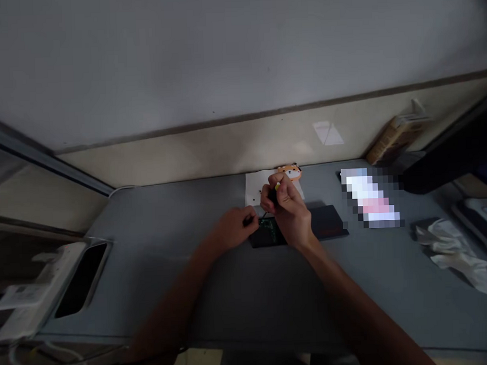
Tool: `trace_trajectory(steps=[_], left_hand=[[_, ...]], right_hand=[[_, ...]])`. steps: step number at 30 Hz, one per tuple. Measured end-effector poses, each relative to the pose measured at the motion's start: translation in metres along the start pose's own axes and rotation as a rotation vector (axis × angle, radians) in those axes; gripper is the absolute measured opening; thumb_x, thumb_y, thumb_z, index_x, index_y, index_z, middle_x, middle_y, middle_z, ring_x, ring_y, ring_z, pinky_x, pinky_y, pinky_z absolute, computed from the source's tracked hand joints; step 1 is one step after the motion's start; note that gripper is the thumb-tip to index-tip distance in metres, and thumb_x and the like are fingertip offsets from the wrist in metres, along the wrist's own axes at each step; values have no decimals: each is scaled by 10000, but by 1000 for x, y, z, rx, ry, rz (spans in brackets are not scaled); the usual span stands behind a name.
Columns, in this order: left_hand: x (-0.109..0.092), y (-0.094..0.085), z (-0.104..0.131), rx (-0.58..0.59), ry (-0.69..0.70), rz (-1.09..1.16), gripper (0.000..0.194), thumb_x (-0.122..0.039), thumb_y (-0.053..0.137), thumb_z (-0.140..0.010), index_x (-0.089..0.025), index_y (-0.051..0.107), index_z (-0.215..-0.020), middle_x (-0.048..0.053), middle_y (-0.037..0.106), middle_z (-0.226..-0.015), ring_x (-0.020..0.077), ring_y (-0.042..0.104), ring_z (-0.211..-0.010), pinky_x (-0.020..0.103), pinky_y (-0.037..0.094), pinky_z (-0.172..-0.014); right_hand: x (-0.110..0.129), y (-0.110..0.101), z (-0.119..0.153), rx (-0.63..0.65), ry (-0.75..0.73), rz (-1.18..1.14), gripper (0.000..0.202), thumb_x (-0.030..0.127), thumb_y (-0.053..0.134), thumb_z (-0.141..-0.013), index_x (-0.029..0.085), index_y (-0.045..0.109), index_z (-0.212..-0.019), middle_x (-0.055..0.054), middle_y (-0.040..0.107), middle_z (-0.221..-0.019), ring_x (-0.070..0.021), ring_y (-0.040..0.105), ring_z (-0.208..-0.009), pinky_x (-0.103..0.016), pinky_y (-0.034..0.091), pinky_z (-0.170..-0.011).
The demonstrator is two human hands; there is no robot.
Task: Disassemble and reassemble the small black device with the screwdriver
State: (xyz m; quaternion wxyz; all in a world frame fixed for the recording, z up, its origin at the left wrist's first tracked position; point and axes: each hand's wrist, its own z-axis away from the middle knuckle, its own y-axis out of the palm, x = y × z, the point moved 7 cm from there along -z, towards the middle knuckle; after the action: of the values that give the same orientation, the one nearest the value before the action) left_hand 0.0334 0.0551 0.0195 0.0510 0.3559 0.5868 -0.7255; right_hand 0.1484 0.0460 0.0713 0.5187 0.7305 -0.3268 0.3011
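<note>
My right hand (pixel 290 210) is closed around a screwdriver (pixel 272 194) with a dark handle and a bit of yellow near its top. Its thin shaft slants down toward a black device with an exposed green circuit board (pixel 268 230). Whether the tip touches the board is too small to tell. My left hand (pixel 235 228) pinches a small black piece (pixel 248 220) at the board's left edge; its exact kind is unclear. Right of my right hand lies a flat dark cover (pixel 328 222). Behind the hands is a white sheet (pixel 252 188) with small dark specks.
An orange animal-face item (pixel 291 172) sits by the wall on the sheet's edge. To the right are a blurred-out bright screen (pixel 367 197), crumpled tissue (pixel 453 249) and a brown box (pixel 394 140). A dark-screened phone (pixel 82 281) lies at the left.
</note>
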Motion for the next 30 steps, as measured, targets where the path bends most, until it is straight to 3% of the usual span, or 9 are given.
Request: trace_trajectory(steps=[12, 17, 22, 30], left_hand=[[0, -1, 1, -19, 18, -29, 228, -289, 487, -903, -203, 500, -692, -36, 524, -628, 130, 477, -598, 266, 350, -627], [-6, -3, 5, -46, 92, -45, 242, -315, 455, -951, -207, 573, -770, -14, 584, -670, 159, 556, -650, 290, 422, -679], [-15, -4, 9, -120, 229, -23, 215, -354, 498, -973, -221, 666, -949, 29, 692, -847, 193, 651, -814, 327, 509, -828], [-10, -12, 9, -241, 216, -46, 270, -322, 480, -1002, -241, 738, -993, 41, 729, -936, 206, 686, -917, 334, 557, -881]], right_hand=[[1, -4, -2, -33, 0, -28, 404, 598, 670, -849, 258, 453, -830, 62, 359, -622, -118, 332, -555, -277, 258, -523], [8, -5, -3, -51, -12, -63, 390, 583, 685, -834, 260, 467, -819, 56, 362, -610, -126, 323, -554, -279, 275, -526], [23, -15, -5, -115, -54, -139, 355, 557, 681, -846, 253, 499, -825, 42, 396, -654, -121, 341, -553, -287, 320, -532], [56, -53, -11, -289, -109, -256, 348, 553, 602, -916, 250, 498, -778, 54, 323, -608, -123, 325, -525, -289, 363, -550]])
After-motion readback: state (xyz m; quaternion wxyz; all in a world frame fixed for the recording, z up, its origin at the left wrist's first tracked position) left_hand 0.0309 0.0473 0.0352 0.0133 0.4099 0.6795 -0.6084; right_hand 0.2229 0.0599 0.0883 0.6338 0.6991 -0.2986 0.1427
